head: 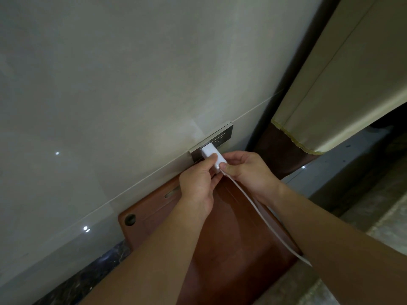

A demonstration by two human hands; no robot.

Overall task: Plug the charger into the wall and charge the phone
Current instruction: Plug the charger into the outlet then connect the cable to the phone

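A white charger block (211, 153) sits against the silver wall socket plate (222, 134) low on the pale tiled wall. My left hand (198, 183) grips the charger from the left, thumb on top. My right hand (246, 170) pinches the cable end where it meets the charger's near face. The white cable (262, 219) runs from there down to the lower right, passing under my right forearm. Whether the prongs are fully in the socket is hidden. No phone is in view.
A reddish-brown board (233, 245) with a slot and a round hole leans against the wall under the socket. A dark skirting strip (88, 276) runs along the wall's base. A beige padded panel (343, 89) with dark wood trim stands to the right.
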